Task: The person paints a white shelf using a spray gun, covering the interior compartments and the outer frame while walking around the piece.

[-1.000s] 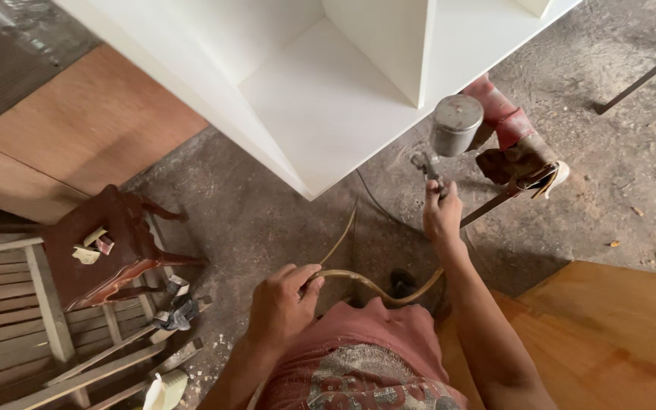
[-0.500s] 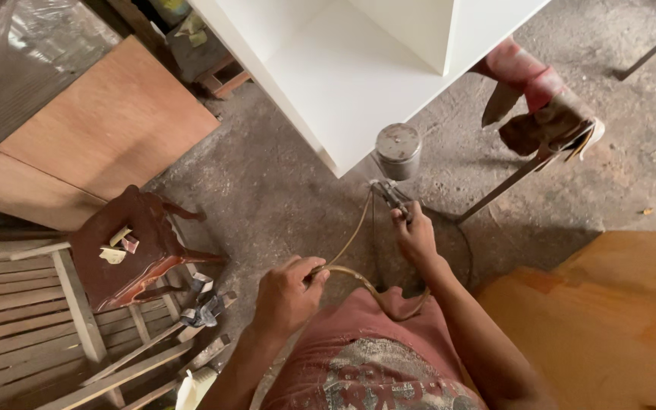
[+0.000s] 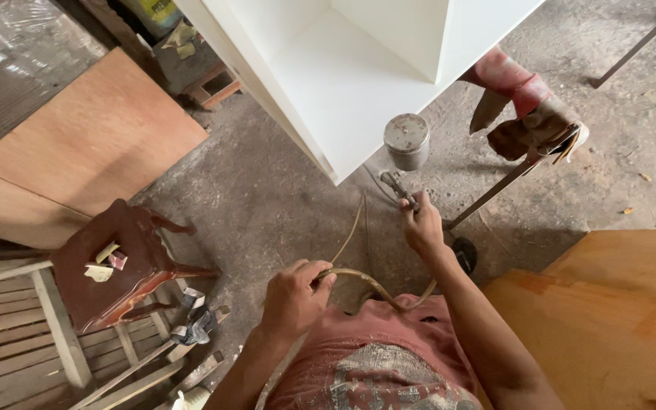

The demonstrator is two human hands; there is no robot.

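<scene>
My right hand grips the handle of a spray gun with a round metal cup on top, its nozzle close to the lower edge of a white cabinet. My left hand is closed on the yellowish air hose, which curves from that hand across my chest toward the gun. The cabinet stands open toward me, with a vertical divider inside. Part of the gun's body is hidden behind my right fingers.
A dark red wooden stool with small scraps on it stands at left beside slatted wood. Plywood sheets lie at upper left and lower right. A red-wrapped support and metal rod sit right of the gun.
The view has shifted, so the cabinet and gun sit further left and lower. My right hand with the gun has drawn closer to the cabinet's lower edge. Both hands keep their grip.
</scene>
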